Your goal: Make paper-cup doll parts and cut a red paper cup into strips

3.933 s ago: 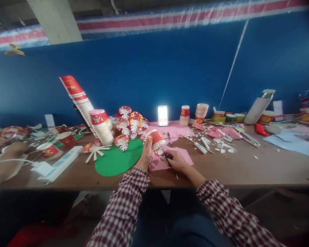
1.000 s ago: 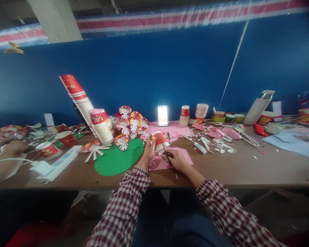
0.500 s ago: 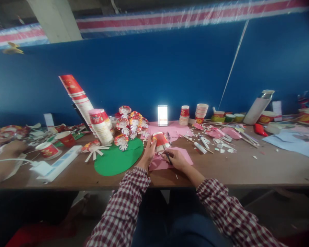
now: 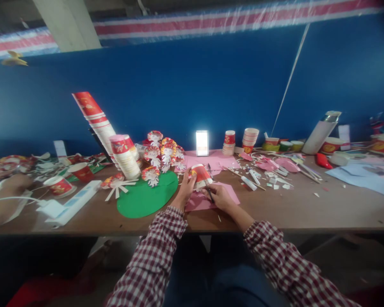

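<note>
My left hand (image 4: pixel 186 187) is wrapped round the left side of a red and white paper cup (image 4: pixel 202 175), which is tilted. On the cup's lower right, my right hand (image 4: pixel 219 197) is closed on a dark scissors-like tool (image 4: pixel 210 195) near the rim. Its blades are too small to make out. Pink paper (image 4: pixel 228 192) lies beneath the hands, and a green paper oval (image 4: pixel 144 198) is to their left. Behind the oval stand several paper figures (image 4: pixel 168 154) with red and yellow frills.
Stacked cups (image 4: pixel 124 157) lean at the left, near a white power strip (image 4: pixel 75 204). Another person's hand (image 4: pixel 16 187) is at the far left. A lit phone (image 4: pixel 202 143) stands behind the pink paper. A glue tube (image 4: pixel 248 183), sticks and scraps lie right.
The dark tool in my right hand has tilted slightly. The cup has turned a little in my left hand. Both hands keep their hold.
</note>
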Motion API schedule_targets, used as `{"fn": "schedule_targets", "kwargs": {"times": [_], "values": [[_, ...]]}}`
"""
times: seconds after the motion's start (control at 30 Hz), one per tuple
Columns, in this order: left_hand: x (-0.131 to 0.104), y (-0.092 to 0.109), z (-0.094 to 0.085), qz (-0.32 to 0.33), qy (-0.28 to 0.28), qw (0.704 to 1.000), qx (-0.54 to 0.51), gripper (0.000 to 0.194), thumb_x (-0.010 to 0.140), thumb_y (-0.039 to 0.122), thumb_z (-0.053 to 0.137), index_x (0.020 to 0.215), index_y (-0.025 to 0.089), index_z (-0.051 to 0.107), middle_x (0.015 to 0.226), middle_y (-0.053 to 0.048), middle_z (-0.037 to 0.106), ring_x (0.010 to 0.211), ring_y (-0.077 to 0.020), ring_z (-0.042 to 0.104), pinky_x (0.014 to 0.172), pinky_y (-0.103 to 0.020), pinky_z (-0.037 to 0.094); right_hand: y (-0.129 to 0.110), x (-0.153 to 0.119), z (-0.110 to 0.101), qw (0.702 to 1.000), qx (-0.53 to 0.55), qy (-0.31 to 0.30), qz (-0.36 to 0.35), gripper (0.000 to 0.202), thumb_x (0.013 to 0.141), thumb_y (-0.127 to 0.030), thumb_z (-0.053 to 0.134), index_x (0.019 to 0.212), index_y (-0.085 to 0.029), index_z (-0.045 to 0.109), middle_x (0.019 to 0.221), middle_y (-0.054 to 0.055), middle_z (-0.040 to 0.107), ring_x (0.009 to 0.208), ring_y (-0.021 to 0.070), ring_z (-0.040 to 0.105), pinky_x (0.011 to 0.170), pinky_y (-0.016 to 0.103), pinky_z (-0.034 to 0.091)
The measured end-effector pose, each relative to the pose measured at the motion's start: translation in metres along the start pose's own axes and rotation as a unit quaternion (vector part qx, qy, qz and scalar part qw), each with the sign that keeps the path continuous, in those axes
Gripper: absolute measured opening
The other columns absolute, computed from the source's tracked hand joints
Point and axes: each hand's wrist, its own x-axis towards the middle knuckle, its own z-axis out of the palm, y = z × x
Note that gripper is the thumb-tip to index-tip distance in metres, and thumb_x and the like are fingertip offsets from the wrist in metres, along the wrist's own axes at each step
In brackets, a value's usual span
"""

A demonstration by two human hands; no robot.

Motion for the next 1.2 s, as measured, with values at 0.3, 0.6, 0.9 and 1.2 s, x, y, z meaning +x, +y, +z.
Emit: {"fn": "schedule_targets", "kwargs": {"times": [0.3,0.6,0.9,1.2], "values": [[0.001,-0.004,-0.002,0.003,-0.011,1.000,0.000,0.062,0.080,0.045,0.060,0.134,0.025,0.037,0.110,-0.008,0.061,0.086,-0.0167,0.064,0.075,-0.033,0.054,-0.007,-0.001,-0.001,1.000,-0.003,0.012,-0.003,0.037,0.076,-0.053,0.055,0.070,-0.017,0.064,0.057,0.002,0.054,0.052,0.0128,0.046,0.048,0.023,0.035],[0.002,-0.001,-0.001,0.024,-0.002,0.999,0.029,0.054,0.080,0.042,0.060,0.128,0.022,0.044,0.113,-0.009,0.060,0.088,-0.0168,0.063,0.077,-0.031,0.053,0.004,0.001,0.001,0.997,0.069,0.003,0.016,0.040,0.074,-0.052,0.058,0.083,-0.015,0.068,0.055,0.000,0.053,0.049,0.0111,0.043,0.046,0.023,0.034],[-0.001,0.005,0.000,0.041,-0.006,0.997,0.061,0.049,0.082,0.042,0.058,0.124,0.021,0.045,0.120,-0.010,0.056,0.096,-0.0179,0.060,0.081,-0.031,0.051,0.000,0.001,-0.001,0.998,0.060,0.000,0.008,0.042,0.074,-0.054,0.058,0.082,-0.014,0.068,0.056,0.000,0.053,0.050,0.0109,0.044,0.048,0.023,0.035],[-0.007,0.013,0.002,0.037,-0.017,0.995,0.088,0.047,0.080,0.042,0.060,0.120,0.021,0.049,0.115,-0.010,0.058,0.094,-0.0187,0.061,0.081,-0.031,0.051,0.002,0.003,-0.001,0.991,0.115,0.007,0.065,0.043,0.069,-0.056,0.062,0.078,-0.014,0.068,0.055,0.000,0.058,0.050,0.0117,0.050,0.050,0.023,0.041]]}}
